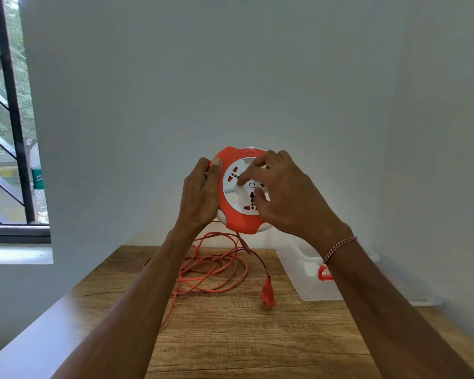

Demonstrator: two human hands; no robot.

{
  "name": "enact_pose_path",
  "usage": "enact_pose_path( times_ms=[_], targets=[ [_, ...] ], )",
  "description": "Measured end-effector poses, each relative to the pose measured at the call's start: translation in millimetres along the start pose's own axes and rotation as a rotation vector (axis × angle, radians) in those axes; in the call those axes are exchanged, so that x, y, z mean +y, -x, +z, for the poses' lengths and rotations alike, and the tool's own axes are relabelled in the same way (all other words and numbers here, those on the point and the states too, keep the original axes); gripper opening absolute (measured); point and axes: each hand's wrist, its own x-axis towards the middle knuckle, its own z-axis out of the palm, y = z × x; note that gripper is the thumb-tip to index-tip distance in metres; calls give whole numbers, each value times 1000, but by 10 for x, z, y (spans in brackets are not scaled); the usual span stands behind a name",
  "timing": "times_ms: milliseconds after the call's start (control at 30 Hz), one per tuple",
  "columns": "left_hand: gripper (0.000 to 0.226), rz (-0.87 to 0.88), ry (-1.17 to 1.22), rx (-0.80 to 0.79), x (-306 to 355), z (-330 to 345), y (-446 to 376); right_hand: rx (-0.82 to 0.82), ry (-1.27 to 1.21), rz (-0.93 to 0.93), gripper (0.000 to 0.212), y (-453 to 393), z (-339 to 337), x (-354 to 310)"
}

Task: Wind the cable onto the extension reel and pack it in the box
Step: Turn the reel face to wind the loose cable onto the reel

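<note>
Orange reel [237,214] between both hands, above table edge [192,246].

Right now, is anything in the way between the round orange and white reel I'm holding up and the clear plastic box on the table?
Nothing visible blocks it. The round orange and white reel is held above the wooden table; the clear plastic box sits open, lower right. Only the loose orange cable trails from it.

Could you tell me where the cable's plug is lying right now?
In the head view the orange plug lies on the wooden table, right of the loose cable coils and just left of the clear plastic box.
</note>
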Motion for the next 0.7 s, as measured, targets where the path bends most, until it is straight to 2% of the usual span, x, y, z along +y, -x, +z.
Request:
enact_pose_path(
  times_ms=[100,167,333,500,700],
  targets=[
    [30,-2,-2,3,5,0,8,-184,84,-20,53,8,-19,-17],
    [29,-2,-4,3,5,0,4,-238,161,-16,63,6,-10,-39],
    [32,-2,-6,-10,6,13,8,-134,244,-14,62,27,33,-25],
    [32,0,1,-15,4,17,12,-9,205,93,60,60,70,14],
    [30,18,-35,-21,3,15,18,105,133,187,70,49,147,-63]
  ],
)
